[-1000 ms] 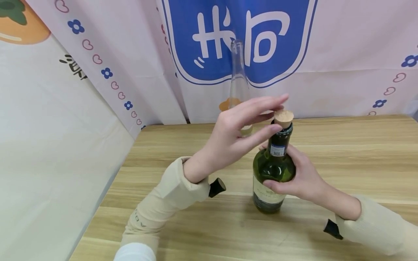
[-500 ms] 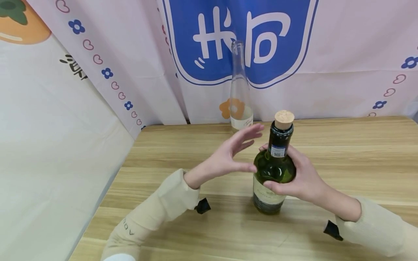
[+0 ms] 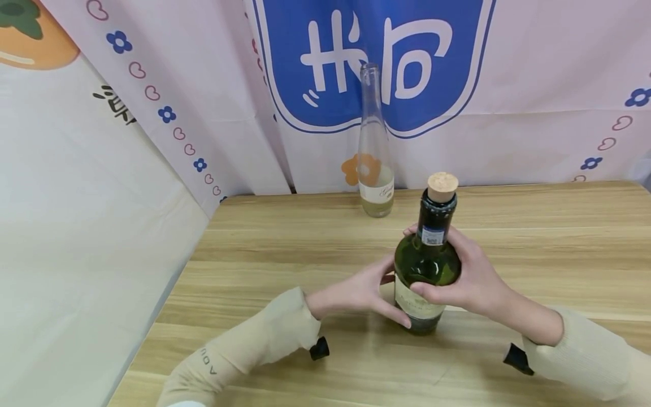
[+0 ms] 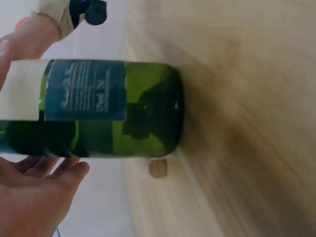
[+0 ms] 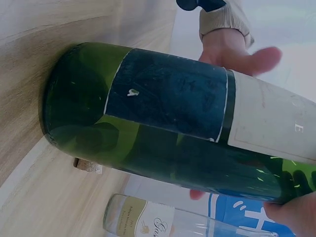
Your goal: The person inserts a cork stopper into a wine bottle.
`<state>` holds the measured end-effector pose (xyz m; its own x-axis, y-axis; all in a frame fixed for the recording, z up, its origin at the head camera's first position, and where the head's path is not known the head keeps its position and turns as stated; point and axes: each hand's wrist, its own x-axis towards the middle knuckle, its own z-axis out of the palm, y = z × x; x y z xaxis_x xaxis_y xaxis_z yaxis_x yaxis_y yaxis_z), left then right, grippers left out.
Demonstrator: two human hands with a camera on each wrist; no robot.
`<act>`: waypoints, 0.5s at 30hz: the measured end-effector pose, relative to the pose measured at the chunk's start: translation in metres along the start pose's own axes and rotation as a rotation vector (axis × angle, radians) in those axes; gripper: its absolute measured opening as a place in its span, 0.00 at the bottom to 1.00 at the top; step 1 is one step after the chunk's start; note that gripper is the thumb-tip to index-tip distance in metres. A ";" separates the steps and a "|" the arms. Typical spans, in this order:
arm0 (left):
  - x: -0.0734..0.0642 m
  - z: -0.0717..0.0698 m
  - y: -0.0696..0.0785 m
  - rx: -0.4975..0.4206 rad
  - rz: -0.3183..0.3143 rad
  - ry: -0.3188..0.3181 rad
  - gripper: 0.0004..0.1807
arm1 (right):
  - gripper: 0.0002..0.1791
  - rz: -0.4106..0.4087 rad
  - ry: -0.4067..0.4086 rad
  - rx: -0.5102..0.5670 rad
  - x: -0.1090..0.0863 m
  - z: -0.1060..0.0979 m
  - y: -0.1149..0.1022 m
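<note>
A green wine bottle (image 3: 419,299) stands upright on the table, a light cork (image 3: 442,185) seated in its mouth. My right hand (image 3: 470,280) grips its shoulder, thumb across the front and fingers reaching behind. Low on the bottle's left side, my left hand (image 3: 363,291) spreads thumb and fingers around it without visibly closing. In the right wrist view the thumb of the left hand (image 5: 229,57) is straight and stands off the glass. Whether its fingers touch the bottle I cannot tell.
A slim clear bottle (image 3: 376,192) with a white label stands near the table's back edge. A loose cork (image 4: 158,168) lies on the wooden table (image 3: 264,226), hidden in the head view. Printed cloth (image 3: 534,141) hangs behind the table.
My left hand has left the cork at the top and come down along the left side to the bottle's lower part. The right hand and the bottle have stayed put.
</note>
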<state>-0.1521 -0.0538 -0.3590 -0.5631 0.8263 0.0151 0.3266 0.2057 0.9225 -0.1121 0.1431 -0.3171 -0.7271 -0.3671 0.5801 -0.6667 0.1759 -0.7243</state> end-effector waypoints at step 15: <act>0.005 0.021 -0.001 0.142 0.081 0.130 0.44 | 0.41 -0.037 0.002 0.001 0.001 -0.002 -0.001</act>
<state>-0.1389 -0.0390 -0.3680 -0.6209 0.7703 0.1450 0.4730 0.2207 0.8530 -0.1120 0.1444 -0.3152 -0.7025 -0.3714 0.6072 -0.6928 0.1613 -0.7029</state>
